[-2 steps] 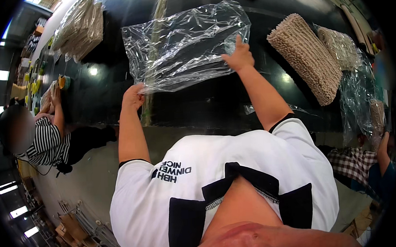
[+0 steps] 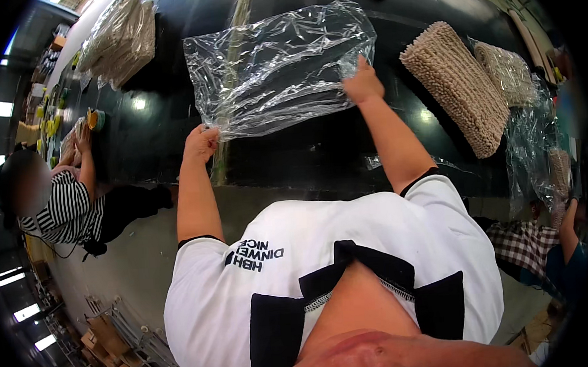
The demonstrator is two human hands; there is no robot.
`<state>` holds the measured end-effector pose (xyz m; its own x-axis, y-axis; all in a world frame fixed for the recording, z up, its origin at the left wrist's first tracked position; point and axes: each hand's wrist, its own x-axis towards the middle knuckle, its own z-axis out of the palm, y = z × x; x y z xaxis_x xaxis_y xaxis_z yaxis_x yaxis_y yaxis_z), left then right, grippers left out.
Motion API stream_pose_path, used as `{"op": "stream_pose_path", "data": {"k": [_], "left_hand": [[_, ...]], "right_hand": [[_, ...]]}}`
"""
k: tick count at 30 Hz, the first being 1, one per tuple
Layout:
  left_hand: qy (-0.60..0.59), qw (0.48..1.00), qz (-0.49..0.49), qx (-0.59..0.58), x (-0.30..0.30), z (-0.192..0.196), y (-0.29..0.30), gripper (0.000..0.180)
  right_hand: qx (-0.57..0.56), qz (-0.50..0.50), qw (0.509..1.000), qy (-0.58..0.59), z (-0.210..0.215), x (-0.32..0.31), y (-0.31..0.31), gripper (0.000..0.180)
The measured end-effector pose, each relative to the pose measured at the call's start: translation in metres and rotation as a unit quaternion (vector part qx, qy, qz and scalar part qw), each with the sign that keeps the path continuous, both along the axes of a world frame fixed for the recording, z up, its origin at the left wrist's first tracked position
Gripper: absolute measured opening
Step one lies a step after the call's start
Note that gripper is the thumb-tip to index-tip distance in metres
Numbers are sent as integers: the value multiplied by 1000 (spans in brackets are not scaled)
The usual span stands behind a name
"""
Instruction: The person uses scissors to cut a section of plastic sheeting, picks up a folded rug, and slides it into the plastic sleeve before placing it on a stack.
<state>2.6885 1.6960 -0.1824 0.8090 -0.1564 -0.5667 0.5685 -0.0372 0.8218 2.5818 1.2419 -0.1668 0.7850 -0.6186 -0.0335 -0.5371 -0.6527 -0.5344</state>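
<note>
A clear, crinkled plastic bag (image 2: 278, 68) lies spread over the dark table (image 2: 292, 157) in front of me. Its near left corner is pinched in the curled fingers of my left hand (image 2: 201, 143). At the bag's right edge is my right hand (image 2: 364, 83), its fingers closed on the film, thumb side partly hidden. To the right of that hand, apart from it, a beige folded mat with a nubbly chenille pile (image 2: 455, 88) rests on the table.
Bagged beige mats (image 2: 117, 43) are piled at the far left. Past the loose mat sit a wrapped mat (image 2: 507, 72) and loose clear film (image 2: 527, 128). A co-worker in stripes (image 2: 69, 202) works at left; another in a checked garment (image 2: 523, 244) is at right.
My right hand's spread index finger and thumb have drawn in on the bag's edge. The left hand stays at its corner. The whole view has shifted very slightly.
</note>
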Motion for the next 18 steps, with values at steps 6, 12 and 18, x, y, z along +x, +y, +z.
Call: {"op": "stream_pose_path", "data": {"k": [6,12,18], "left_hand": [[-111,993,32,-24,1,-1,16,82],[-15,999,19,-21,-10,-3,34,63],[-98,992,35,66,5,-18,52,54]], "right_hand": [[632,-244,651,-343,-98,-64,-115,24],[672,-329,608,-266,-49,-96,-43,23],[569,-280,727,-264,-42,-109,-48,22]]}}
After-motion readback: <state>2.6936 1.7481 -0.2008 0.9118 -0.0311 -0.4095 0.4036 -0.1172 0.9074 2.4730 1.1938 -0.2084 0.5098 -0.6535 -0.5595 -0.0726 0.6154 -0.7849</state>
